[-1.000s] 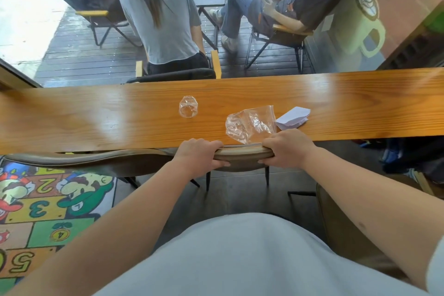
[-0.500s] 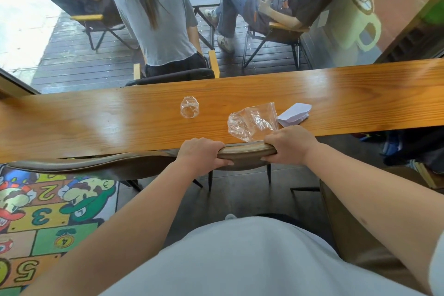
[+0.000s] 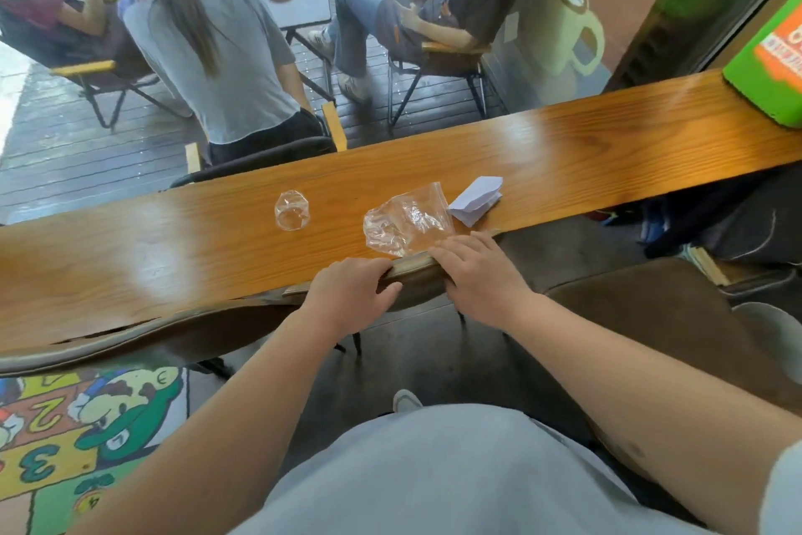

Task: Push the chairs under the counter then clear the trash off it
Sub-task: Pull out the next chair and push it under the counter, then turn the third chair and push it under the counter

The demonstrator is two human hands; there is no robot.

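Observation:
A long wooden counter (image 3: 130, 256) runs across the head view. On it lie a small crumpled clear cup (image 3: 291, 210), a clear plastic bag (image 3: 405, 222) and a folded white paper (image 3: 477, 196). The curved brown chair back (image 3: 130, 339) sits tight against the counter's near edge. My left hand (image 3: 351, 291) grips the top of that chair back. My right hand (image 3: 473, 270) lies on the chair back with its fingers stretched flat, their tips at the counter edge just below the plastic bag.
A second brown chair (image 3: 651, 309) stands to my right, away from the counter. A green box (image 3: 772, 70) sits on the counter's far right end. A colourful number rug (image 3: 65, 426) covers the floor at left. Beyond the window, people sit on a deck.
The chair back has slid forward up against the counter edge. My right hand has loosened from a grip, its fingers now flat toward the plastic bag.

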